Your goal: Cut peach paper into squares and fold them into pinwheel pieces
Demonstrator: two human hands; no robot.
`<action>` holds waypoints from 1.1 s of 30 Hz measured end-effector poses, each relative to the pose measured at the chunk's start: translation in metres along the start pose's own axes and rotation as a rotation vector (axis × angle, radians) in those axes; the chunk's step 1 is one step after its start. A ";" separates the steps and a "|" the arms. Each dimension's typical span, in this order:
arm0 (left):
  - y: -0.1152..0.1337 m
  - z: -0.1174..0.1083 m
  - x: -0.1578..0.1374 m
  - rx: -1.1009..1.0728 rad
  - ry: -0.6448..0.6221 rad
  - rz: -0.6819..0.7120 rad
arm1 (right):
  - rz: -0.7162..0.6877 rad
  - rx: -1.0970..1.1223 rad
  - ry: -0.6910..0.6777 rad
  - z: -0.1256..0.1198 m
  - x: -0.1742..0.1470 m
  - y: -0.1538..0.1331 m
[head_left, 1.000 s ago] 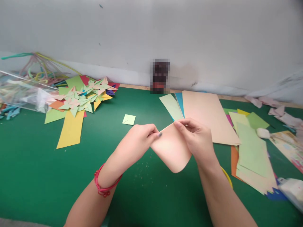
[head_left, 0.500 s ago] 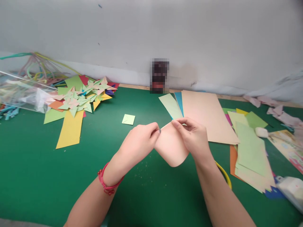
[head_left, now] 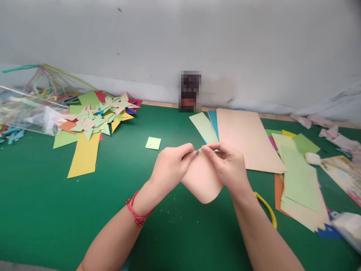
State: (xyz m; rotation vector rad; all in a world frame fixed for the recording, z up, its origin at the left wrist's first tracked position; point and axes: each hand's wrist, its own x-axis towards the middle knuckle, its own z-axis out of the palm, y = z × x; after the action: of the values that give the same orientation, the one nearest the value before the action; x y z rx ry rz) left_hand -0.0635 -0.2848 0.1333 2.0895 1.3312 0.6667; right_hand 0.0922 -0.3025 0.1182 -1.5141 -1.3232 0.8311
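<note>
A pale pink sheet of paper (head_left: 203,180) is held up off the green table, its lower part curving in a loose bend. My left hand (head_left: 175,161) pinches its upper left edge between thumb and fingers. Close beside it, my right hand (head_left: 228,161) pinches the top edge, so the fingertips of both hands almost meet. The fingers cover the paper's upper edge. Left of the hands, a small folded light green paper square (head_left: 153,143) lies flat on the table.
Folded paper stars (head_left: 97,120) and a yellow strip (head_left: 84,156) lie left, near a clear plastic bag (head_left: 31,111). Large pink sheets (head_left: 248,139) lie behind my right hand. Green strips (head_left: 300,180), a yellow curved handle (head_left: 266,210) and a white object (head_left: 348,227) are at right.
My left hand has slid right along the paper's top edge toward my right hand. The paper has shifted slightly down and left, and my right hand has barely moved.
</note>
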 end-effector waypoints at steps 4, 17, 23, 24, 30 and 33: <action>-0.001 -0.001 0.001 0.023 -0.010 -0.022 | -0.015 -0.001 0.005 0.000 0.000 0.000; -0.003 -0.004 0.000 -0.018 -0.077 -0.036 | -0.055 -0.041 -0.056 0.008 -0.006 -0.001; -0.001 -0.003 0.000 -0.006 -0.073 -0.013 | -0.060 -0.050 -0.038 0.006 -0.006 -0.001; -0.001 -0.003 0.000 -0.034 -0.075 -0.018 | -0.058 -0.050 -0.034 0.006 -0.006 -0.001; 0.000 -0.005 0.000 -0.235 -0.156 -0.056 | -0.040 -0.035 0.002 0.001 -0.005 -0.003; -0.001 -0.005 0.000 -0.257 -0.155 -0.066 | -0.028 -0.031 0.023 0.000 -0.004 -0.003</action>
State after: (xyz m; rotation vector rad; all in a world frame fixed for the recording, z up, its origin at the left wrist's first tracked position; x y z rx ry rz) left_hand -0.0668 -0.2837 0.1362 1.8442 1.1582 0.6004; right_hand 0.0908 -0.3063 0.1207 -1.5212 -1.3432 0.7767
